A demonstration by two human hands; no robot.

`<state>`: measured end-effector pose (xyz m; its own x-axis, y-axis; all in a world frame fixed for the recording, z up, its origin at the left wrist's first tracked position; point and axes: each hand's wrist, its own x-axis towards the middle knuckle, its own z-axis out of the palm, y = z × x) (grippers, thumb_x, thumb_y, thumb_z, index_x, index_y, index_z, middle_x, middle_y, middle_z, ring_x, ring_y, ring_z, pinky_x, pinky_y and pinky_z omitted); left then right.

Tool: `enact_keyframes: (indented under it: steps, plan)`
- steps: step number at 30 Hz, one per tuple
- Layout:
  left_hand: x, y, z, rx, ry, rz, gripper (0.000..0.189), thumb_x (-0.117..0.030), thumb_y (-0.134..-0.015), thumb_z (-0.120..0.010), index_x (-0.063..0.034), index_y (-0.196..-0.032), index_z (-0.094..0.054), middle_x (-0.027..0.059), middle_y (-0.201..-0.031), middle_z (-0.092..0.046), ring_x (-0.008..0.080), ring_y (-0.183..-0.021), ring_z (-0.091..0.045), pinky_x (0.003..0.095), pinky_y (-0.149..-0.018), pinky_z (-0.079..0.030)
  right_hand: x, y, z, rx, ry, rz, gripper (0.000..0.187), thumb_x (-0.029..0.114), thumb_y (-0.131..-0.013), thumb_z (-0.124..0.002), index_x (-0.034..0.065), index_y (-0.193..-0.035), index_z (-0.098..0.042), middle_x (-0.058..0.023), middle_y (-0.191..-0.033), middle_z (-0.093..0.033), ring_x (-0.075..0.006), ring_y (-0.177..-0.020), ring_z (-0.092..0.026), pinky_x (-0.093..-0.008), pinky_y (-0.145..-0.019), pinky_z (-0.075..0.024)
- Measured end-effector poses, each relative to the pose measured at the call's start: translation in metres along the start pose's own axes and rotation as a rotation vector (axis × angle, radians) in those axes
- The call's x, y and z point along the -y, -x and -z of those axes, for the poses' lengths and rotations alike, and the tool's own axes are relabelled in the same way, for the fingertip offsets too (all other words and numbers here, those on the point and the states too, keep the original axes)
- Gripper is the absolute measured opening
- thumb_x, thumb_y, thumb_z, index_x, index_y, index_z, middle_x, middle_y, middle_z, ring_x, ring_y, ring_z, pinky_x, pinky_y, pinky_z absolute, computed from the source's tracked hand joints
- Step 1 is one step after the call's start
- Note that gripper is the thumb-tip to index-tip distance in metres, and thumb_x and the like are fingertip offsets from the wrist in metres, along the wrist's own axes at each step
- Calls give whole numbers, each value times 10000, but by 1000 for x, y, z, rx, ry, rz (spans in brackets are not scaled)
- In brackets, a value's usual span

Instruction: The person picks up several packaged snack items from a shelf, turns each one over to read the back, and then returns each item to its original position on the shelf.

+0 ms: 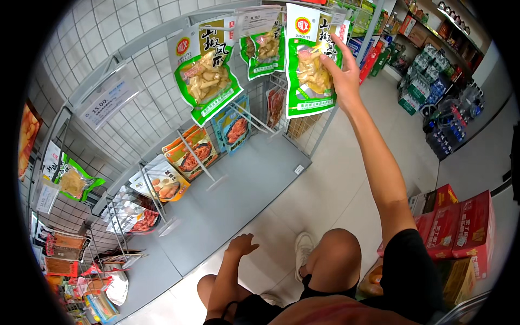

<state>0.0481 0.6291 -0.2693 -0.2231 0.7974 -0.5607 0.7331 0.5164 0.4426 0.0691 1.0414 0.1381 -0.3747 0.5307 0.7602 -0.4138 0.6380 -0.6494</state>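
Observation:
My right hand (pixel 346 77) is at the right edge of a green-and-white bag of pickled chicken feet (pixel 315 73). Its thumb and one finger lie across the bag's front; the other fingers are hidden. Close by on the left hangs a matching bag (pixel 208 75), tilted, with more bags (pixel 264 50) of that kind farther back. My left hand (pixel 241 245) is low, near my left knee and the base shelf's front edge. It holds nothing, its fingers loosely bent and its thumb apart.
The wire-grid rack (pixel 152 77) has protruding metal hooks (pixel 197 156) and price tags (pixel 107 99). Snack pouches (pixel 195 152) hang low over the grey base shelf (pixel 211 211). Red cartons (pixel 451 227) stand close on my right. Packs of bottles (pixel 455 122) lie farther off by shelving.

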Motion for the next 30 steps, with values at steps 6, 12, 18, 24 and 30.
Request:
enact_keyframes:
  steps: [6, 12, 18, 24, 30]
  plan:
    - [8, -3, -6, -22, 15, -27, 623, -493, -882, -598, -71, -1331, -503, 189, -1241, -589, 356, -1126, -580, 456, -918, -495, -2, -8, 10, 11, -27, -129, 550, 66, -862, -672, 110, -1387, -513, -89, -1293, -569, -120, -1033, -596, -252, -851, -512]
    - [-3, 3, 6, -4, -5, -23, 618, -485, -889, -591, -74, -1340, -497, 168, -1254, -589, 344, -1150, -568, 459, -932, -487, -15, -18, 19, 67, 46, -56, 538, 90, -849, -682, 106, -1366, -537, -99, -1294, -572, -129, -1010, -613, -260, -833, -526]
    - [0, 7, 4, -41, 16, -38, 622, -500, -898, -580, -49, -1320, -511, 207, -1191, -617, 389, -1094, -589, 470, -925, -471, -9, -21, 12, 129, -18, -232, 526, 85, -880, -659, 112, -1384, -512, -90, -1344, -523, -134, -1075, -589, -258, -887, -510]
    - [-4, 11, 4, -2, 15, 30, 576, -480, -891, -594, -68, -1285, -513, 175, -1219, -591, 355, -1124, -575, 466, -917, -488, -42, -38, -7, 184, 2, -191, 527, 136, -846, -705, 137, -1352, -556, -116, -1309, -562, -157, -1063, -597, -291, -863, -516]
    - [-6, 10, -5, -23, 45, 36, 531, -472, -887, -607, -63, -1216, -527, 173, -1172, -599, 353, -1085, -589, 480, -886, -492, -95, -55, -40, 184, 227, 123, 610, 192, -817, -735, 104, -1362, -476, -135, -1380, -494, -253, -1249, -487, -350, -1035, -402]
